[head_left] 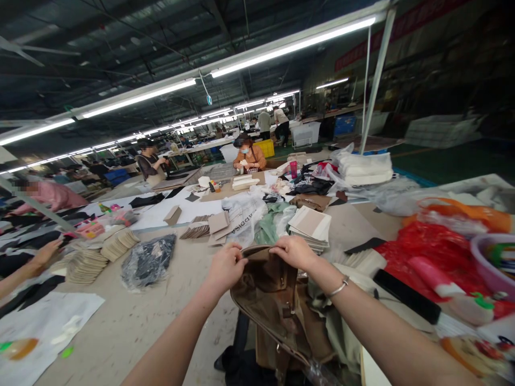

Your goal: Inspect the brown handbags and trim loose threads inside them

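Note:
A brown bag (261,289) hangs open in front of me, its lining and an inner zip showing. My left hand (227,266) pinches the far rim on its left side. On the same rim, a short way to the right, my right hand (293,252) grips the edge with thumb and fingers; a silver bangle (339,286) circles that wrist. The bag's lower part rests near the table's front edge, beside olive-grey fabric (341,327). Black straps (238,348) lie below it on the left.
Stacked beige cards (309,225) and a plastic-wrapped dark bundle (148,261) lie on the table (181,311). At right are a black phone (407,296), red plastic (432,252) and a purple basin (485,262). A co-worker's arm (36,262) reaches in from the left. Another person (250,155) sits opposite.

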The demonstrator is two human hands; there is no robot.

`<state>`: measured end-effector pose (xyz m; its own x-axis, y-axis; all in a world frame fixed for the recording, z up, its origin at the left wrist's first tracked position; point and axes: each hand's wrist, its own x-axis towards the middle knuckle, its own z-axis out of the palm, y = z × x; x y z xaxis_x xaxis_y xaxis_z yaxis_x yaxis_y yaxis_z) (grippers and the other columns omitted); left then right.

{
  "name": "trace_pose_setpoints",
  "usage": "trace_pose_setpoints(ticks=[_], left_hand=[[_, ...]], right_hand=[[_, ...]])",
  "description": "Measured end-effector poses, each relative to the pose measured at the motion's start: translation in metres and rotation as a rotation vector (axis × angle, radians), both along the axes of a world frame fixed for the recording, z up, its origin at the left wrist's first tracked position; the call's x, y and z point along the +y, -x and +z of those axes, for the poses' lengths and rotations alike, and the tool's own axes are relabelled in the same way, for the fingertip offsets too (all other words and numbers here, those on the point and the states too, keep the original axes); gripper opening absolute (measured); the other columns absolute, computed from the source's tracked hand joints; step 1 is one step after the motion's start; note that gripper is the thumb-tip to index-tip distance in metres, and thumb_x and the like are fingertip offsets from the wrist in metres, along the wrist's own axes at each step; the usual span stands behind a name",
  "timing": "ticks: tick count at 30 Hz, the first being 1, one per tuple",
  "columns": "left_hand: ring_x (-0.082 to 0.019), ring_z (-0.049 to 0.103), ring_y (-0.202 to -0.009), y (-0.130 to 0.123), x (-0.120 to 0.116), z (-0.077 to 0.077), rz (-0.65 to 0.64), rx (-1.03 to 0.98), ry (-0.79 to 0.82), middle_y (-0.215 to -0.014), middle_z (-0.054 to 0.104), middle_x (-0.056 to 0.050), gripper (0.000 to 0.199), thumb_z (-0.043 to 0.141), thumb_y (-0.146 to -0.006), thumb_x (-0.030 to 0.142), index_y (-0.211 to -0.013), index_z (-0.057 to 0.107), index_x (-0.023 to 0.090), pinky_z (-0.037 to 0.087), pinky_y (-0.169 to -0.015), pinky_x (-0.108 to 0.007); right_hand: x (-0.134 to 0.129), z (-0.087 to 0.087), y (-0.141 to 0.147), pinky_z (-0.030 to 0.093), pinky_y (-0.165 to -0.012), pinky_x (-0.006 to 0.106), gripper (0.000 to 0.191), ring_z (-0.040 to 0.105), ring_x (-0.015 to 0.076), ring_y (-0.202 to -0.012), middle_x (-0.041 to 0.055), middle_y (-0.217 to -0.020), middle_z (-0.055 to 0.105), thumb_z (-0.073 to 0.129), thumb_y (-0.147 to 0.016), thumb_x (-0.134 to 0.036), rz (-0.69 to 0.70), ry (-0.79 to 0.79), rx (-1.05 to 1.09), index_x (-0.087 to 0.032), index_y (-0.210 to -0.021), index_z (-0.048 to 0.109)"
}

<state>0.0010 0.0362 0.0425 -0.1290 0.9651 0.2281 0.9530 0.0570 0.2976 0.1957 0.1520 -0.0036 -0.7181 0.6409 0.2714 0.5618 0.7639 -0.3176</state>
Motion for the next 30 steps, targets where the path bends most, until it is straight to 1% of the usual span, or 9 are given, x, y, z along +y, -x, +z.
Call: trace_pose_setpoints(ticks=[3,7,15,20,23,25,27,28,30], left_hand=[[-0.015,0.059,-0.081,0.008,0.007,-0.008,0.071,-0.122,-0.009,-0.085,0.065,-0.002,0.017,0.056,-0.069,0.021,-0.053,0.053,0.018,0.043,-0.076,-0.027],[-0.013,0.057,-0.066,0.011,0.017,-0.016,0.162,-0.177,-0.015,-0.066,0.063,0.001,0.017,0.053,-0.068,0.023,-0.052,0.052,0.017,0.040,-0.063,-0.023],[-0.013,0.053,-0.060,0.007,0.024,-0.015,0.207,-0.078,-0.002,-0.062,0.060,0.001,0.016,0.053,-0.069,0.028,-0.057,0.056,0.018,0.032,-0.055,-0.023],[-0.013,0.053,-0.061,0.006,0.023,-0.016,0.218,-0.055,0.006,-0.062,0.060,0.001,0.014,0.053,-0.069,0.027,-0.059,0.056,0.018,0.033,-0.056,-0.023],[-0.013,0.053,-0.061,0.006,0.021,-0.017,0.220,-0.057,-0.014,-0.063,0.061,0.001,0.013,0.053,-0.069,0.027,-0.059,0.057,0.018,0.032,-0.055,-0.024],[-0.013,0.053,-0.061,0.006,0.021,-0.018,0.219,-0.058,-0.023,-0.063,0.061,0.001,0.014,0.053,-0.070,0.027,-0.059,0.057,0.018,0.032,-0.055,-0.024],[-0.013,0.053,-0.061,0.007,0.020,-0.019,0.223,-0.057,-0.024,-0.062,0.061,0.001,0.015,0.053,-0.070,0.028,-0.059,0.057,0.018,0.032,-0.056,-0.024],[-0.013,0.053,-0.061,0.008,0.020,-0.020,0.226,-0.058,-0.021,-0.062,0.061,0.001,0.015,0.053,-0.070,0.028,-0.059,0.057,0.018,0.032,-0.056,-0.024],[-0.013,0.053,-0.061,0.008,0.019,-0.020,0.229,-0.057,-0.014,-0.063,0.060,0.000,0.016,0.053,-0.071,0.028,-0.059,0.057,0.018,0.032,-0.057,-0.024]], right_hand=[[-0.001,0.002,0.003,0.033,-0.061,0.024,0.038,0.057,0.0147,-0.073,0.0026,-0.077,0.066,0.042,-0.088,-0.048,-0.001,-0.008,-0.001,-0.022,-0.076,0.067],[-0.002,0.003,0.005,0.032,-0.060,0.024,0.040,0.056,0.0144,-0.072,0.0030,-0.075,0.066,0.040,-0.088,-0.048,-0.010,-0.011,-0.009,-0.021,-0.073,0.066],[-0.004,0.004,0.006,0.030,-0.058,0.025,0.040,0.055,0.0141,-0.069,0.0020,-0.073,0.064,0.038,-0.089,-0.046,-0.070,-0.038,-0.049,-0.021,-0.069,0.063],[-0.007,0.004,0.007,0.032,-0.061,0.025,0.045,0.056,0.0149,-0.073,0.0044,-0.077,0.064,0.032,-0.091,-0.047,-0.098,-0.051,-0.073,-0.020,-0.073,0.064],[-0.006,0.002,0.002,0.035,-0.065,0.025,0.050,0.057,0.0161,-0.076,0.0058,-0.079,0.065,0.029,-0.091,-0.051,-0.083,-0.067,-0.073,-0.020,-0.076,0.065],[-0.003,0.000,-0.002,0.037,-0.068,0.025,0.050,0.058,0.0165,-0.079,0.0055,-0.081,0.066,0.029,-0.090,-0.054,-0.030,-0.040,-0.058,-0.021,-0.082,0.067],[0.000,-0.001,-0.006,0.040,-0.070,0.025,0.048,0.059,0.0173,-0.083,0.0047,-0.089,0.067,0.036,-0.085,-0.059,0.027,0.010,-0.031,-0.024,-0.097,0.066],[0.002,-0.001,-0.007,0.041,-0.071,0.025,0.050,0.059,0.0180,-0.086,0.0046,-0.095,0.067,0.041,-0.081,-0.062,0.046,0.030,-0.018,-0.026,-0.107,0.063],[0.004,0.000,-0.008,0.043,-0.075,0.027,0.062,0.059,0.0199,-0.091,0.0053,-0.105,0.066,0.050,-0.074,-0.065,0.060,0.044,-0.008,-0.027,-0.122,0.054]])
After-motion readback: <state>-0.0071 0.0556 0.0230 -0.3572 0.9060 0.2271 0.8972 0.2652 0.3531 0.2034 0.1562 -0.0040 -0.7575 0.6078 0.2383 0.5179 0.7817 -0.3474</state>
